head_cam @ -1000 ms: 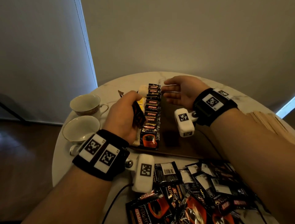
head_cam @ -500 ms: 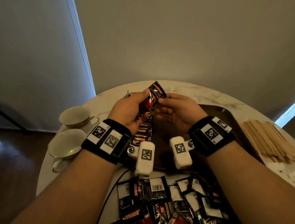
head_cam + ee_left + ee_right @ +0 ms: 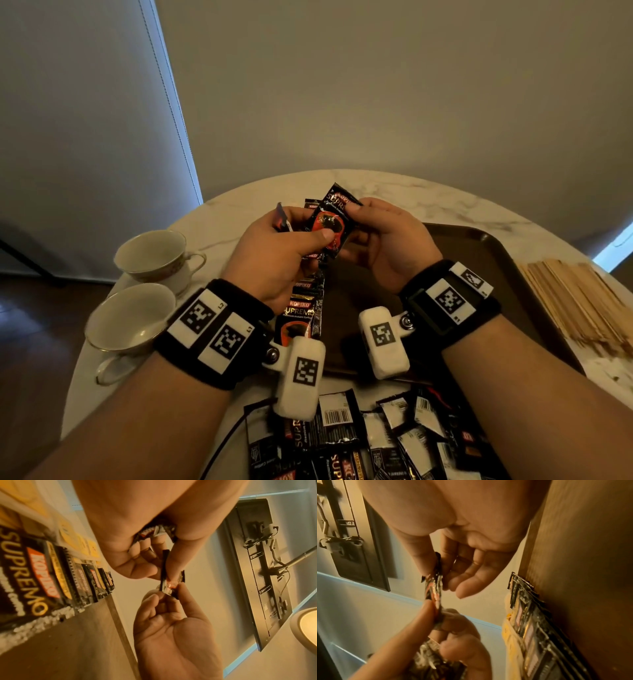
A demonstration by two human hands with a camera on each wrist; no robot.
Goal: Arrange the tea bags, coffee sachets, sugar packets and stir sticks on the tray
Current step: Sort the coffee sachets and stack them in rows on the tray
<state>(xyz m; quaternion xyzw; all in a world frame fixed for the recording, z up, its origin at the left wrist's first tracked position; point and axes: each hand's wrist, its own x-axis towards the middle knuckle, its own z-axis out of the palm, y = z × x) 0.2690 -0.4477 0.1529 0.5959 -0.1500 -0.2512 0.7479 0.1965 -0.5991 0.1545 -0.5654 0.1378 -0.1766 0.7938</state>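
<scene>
Sachet [image 3: 330,224] raised higher, pinched by left hand [image 3: 274,253] and right hand [image 3: 387,246], teacups [image 3: 154,255] left, stir sticks [image 3: 579,301] right.

Head: high, looking forward and down over the round table [image 3: 239,212].
Wrists: very close, from below each palm, seemingly facing each other.
Shared: the pinched coffee sachet [image 3: 330,224].

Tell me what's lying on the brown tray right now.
On the tray, a row of overlapping Kopiko coffee sachets runs along its left side, with yellow packets beside them. The hands and wrist cameras cover the row's far end and part of the tray floor.
</scene>
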